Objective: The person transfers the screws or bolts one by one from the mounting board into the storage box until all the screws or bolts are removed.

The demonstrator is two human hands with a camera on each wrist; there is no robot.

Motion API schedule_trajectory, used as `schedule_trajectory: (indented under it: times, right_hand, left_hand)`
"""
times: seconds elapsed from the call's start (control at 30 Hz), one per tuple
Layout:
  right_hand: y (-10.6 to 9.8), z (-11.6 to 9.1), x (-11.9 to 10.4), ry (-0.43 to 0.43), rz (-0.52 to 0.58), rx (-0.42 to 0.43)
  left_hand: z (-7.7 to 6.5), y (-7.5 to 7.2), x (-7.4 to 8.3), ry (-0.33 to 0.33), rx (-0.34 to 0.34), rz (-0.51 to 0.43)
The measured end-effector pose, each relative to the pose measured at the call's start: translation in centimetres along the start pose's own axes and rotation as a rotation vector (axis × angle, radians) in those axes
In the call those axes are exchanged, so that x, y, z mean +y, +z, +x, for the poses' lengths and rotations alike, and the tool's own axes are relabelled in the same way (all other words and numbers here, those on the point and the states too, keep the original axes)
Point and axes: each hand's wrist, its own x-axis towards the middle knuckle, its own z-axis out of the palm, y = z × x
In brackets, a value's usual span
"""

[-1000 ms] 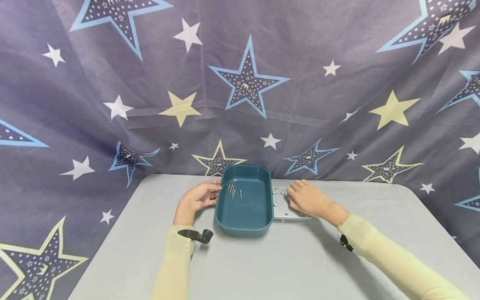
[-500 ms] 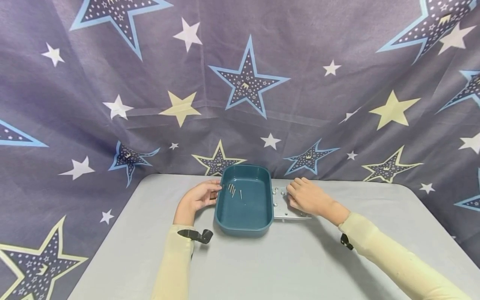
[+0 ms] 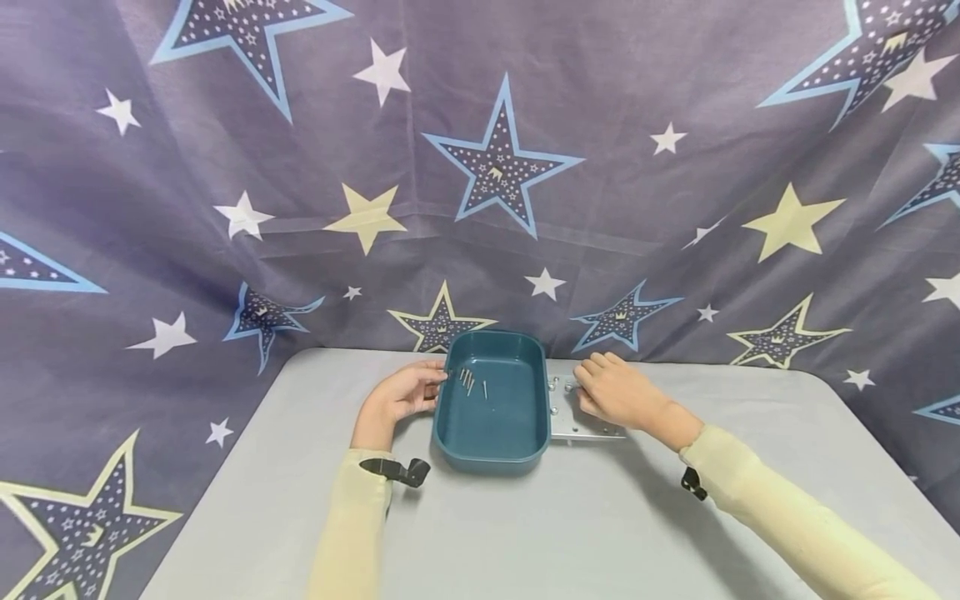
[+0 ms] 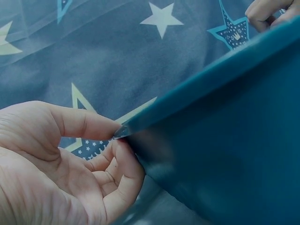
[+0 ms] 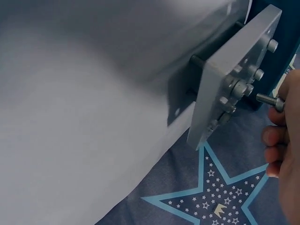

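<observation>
At the left rim of a blue-green tray, my left hand pinches the edge between thumb and fingers. The left wrist view shows those fingertips on the rim. My right hand is over a silver metal plate just right of the tray. In the right wrist view it holds a bolt between its fingers, the threaded end pointing at the plate and apart from it. Several bolts stand in the plate, some with shanks coming out underneath.
Several loose bolts lie in the far left part of the tray. Tray and plate sit side by side near the far edge of a pale grey table. A star-patterned curtain hangs behind it.
The head view has shifted slightly, so everything appears a little further right. Both hands keep nearly the same places at the tray and the plate.
</observation>
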Motion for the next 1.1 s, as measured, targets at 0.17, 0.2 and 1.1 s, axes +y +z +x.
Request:
schedule_trajectory:
  times: [0.17,0.2,1.1]
  right_hand:
    - [-0.2,0.2,-0.1,0.008,0.011,0.020]
    - [-0.3,0.2,-0.1,0.009,0.014,0.028]
    - [-4.6,2.9,0.5,0.261,0.346,0.033]
  left_hand:
    - [-0.1,0.2,0.1,-0.004,0.000,0.008]
    - [-0.1,0.2,0.1,-0.003,-0.001,0.014]
    - [-0.2,-0.3,0.2,-0.010,-0.021,-0.028]
